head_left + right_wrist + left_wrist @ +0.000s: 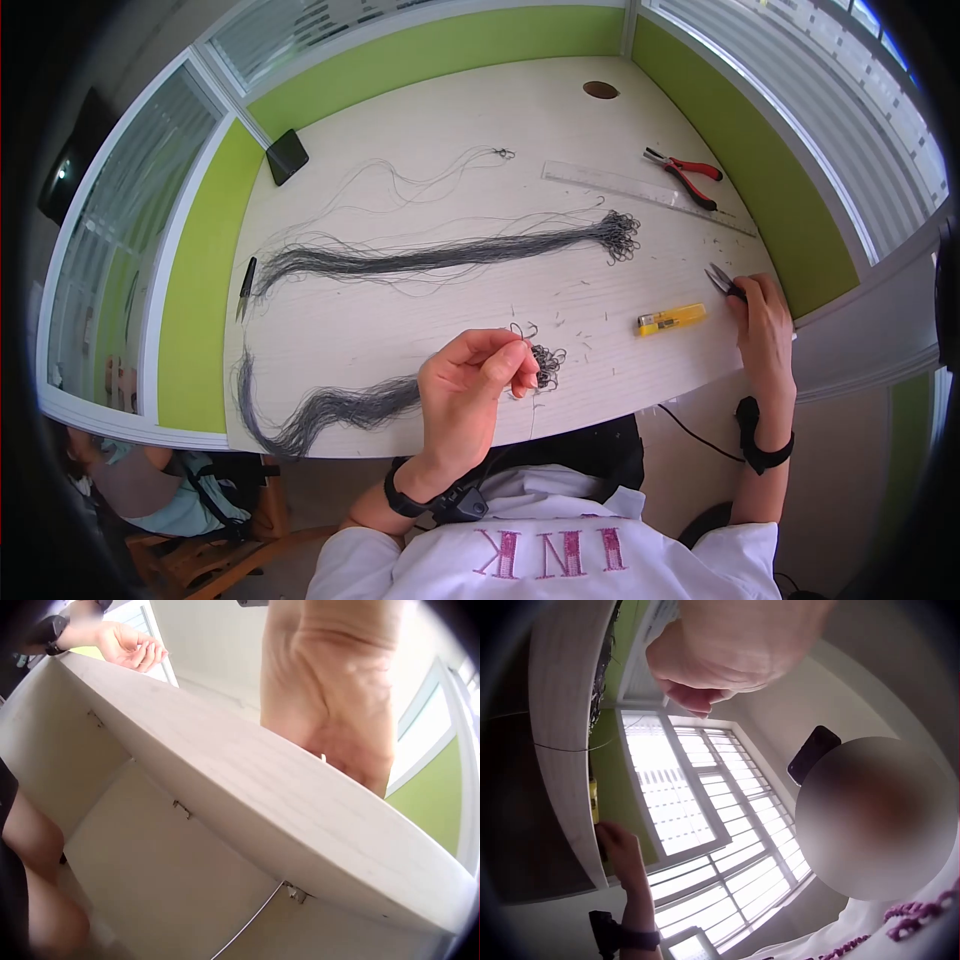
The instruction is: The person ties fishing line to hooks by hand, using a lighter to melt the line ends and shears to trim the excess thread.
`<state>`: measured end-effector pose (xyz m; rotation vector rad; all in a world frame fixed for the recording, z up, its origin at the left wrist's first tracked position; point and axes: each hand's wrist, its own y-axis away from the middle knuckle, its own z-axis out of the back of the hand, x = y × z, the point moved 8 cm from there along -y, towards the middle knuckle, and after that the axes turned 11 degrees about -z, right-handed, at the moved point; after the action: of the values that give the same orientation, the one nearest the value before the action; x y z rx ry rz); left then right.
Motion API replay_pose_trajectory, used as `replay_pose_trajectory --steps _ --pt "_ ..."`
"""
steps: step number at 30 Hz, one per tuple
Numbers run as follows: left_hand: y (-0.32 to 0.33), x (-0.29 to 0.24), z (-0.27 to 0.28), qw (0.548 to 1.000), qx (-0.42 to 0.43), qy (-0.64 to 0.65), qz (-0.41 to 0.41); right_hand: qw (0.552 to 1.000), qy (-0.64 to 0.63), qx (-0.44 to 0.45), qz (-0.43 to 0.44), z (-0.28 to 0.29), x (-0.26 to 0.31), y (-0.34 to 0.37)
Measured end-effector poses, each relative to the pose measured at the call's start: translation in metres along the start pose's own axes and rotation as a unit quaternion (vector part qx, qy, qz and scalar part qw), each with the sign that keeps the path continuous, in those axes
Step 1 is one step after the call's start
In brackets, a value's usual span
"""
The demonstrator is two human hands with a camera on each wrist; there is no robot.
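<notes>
Over the near part of the table, my left hand (462, 395) pinches a fish hook (530, 331) between thumb and forefinger, with thin line trailing below the fingers. Just beneath that hand lies a bundle of hooks (548, 366) tied to dark lines (345, 408), which the hand partly covers. At the table's right side, my right hand (766, 325) has its fingers curled at the dark handles of small snips (720, 280), whose blades point away to the left. In the left wrist view, a thread (570, 748) crosses the table edge.
A second hook bundle (618, 237) with long lines lies farther back. A yellow lighter-like case (672, 319), red-handled pliers (690, 175) and a clear ruler (640, 193) are on the right. Black tweezers (246, 285) lie at left. Green partitions (440, 50) border the table.
</notes>
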<state>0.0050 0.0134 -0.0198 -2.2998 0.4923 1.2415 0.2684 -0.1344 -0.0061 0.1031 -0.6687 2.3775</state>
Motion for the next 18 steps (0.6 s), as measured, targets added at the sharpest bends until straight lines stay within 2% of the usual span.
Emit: replay_pose_trajectory --steps 2,3,4,5,6,8,9,10,12,13,16,18 --pt "0.0 -0.003 0.0 1.0 -0.002 -0.007 -0.018 1.0 -0.002 -0.022 0.016 0.006 0.009 0.001" --pt "-0.001 -0.001 0.0 1.0 -0.001 -0.007 -0.017 0.991 -0.13 -0.006 -0.041 0.011 0.011 0.003" --pt "-0.001 0.0 0.002 1.0 -0.011 0.003 -0.018 0.962 -0.254 0.011 -0.097 0.016 0.017 0.007" --pt "0.0 0.001 0.004 1.0 -0.02 0.013 -0.016 0.911 -0.39 0.057 -0.123 0.02 0.035 0.016" --pt "0.001 0.003 0.003 1.0 -0.017 0.014 -0.01 0.838 -0.515 0.1 -0.148 0.02 0.054 0.026" --pt "0.0 0.007 0.001 1.0 -0.02 0.014 -0.002 0.787 -0.587 0.175 -0.068 0.017 0.094 0.041" --pt "-0.001 0.009 -0.001 1.0 -0.014 0.016 0.002 0.747 -0.621 0.229 -0.064 0.011 0.11 0.048" --pt "0.0 0.009 -0.001 1.0 -0.017 0.021 0.003 0.701 -0.651 0.284 -0.061 0.005 0.127 0.055" --pt "0.004 0.008 -0.001 0.999 -0.023 0.024 0.006 0.585 -0.726 0.343 -0.113 -0.013 0.142 0.064" --pt "0.005 0.006 -0.001 1.0 -0.023 0.012 0.011 0.618 -0.695 0.348 -0.121 -0.013 0.148 0.064" --pt "0.004 0.005 0.002 1.0 -0.012 0.017 0.0 0.558 -0.718 0.376 -0.181 -0.03 0.164 0.077" --pt "0.004 0.003 0.003 0.999 -0.003 0.036 -0.012 0.549 -0.706 0.406 -0.185 -0.033 0.173 0.079"
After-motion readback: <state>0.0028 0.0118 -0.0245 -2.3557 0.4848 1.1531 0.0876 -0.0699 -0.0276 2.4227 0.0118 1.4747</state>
